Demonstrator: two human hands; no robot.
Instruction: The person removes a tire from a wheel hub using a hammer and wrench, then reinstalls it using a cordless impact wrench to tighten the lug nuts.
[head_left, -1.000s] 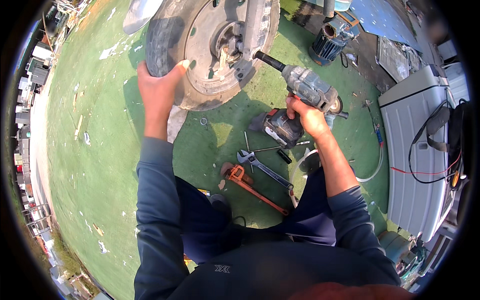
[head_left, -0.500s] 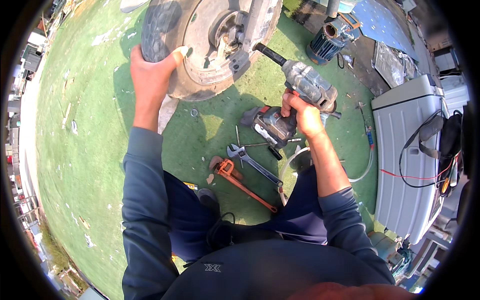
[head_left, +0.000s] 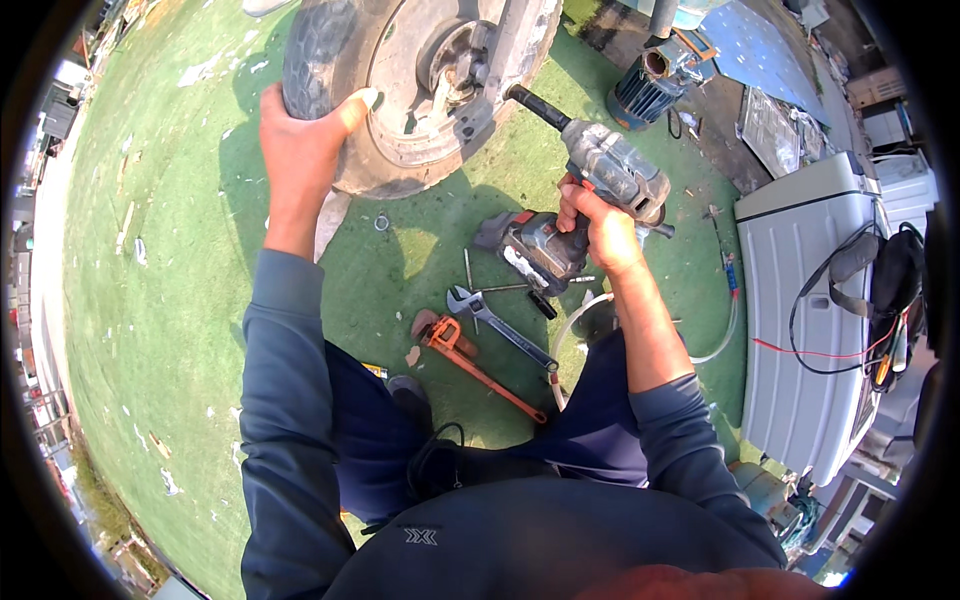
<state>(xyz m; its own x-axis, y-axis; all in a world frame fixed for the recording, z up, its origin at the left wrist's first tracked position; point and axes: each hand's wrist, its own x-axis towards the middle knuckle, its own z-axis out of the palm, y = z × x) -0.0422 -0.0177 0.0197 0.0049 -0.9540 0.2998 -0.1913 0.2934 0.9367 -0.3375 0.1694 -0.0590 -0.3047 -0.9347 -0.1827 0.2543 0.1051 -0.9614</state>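
Your left hand grips the tyre edge of the wheel, thumb over the sidewall and the other fingers out of sight behind the tread. Your right hand is wrapped around the handle of the impact wrench, index finger up near the trigger. The wheel stands ahead of you at the top of the view, with a metal arm across its face. The tool's dark socket points at that arm's lower end; you cannot tell whether it is seated on a fastener. On the green floor near your feet lie an adjustable wrench and, beside it, an orange pipe wrench. A blue motor stands to the wheel's right.
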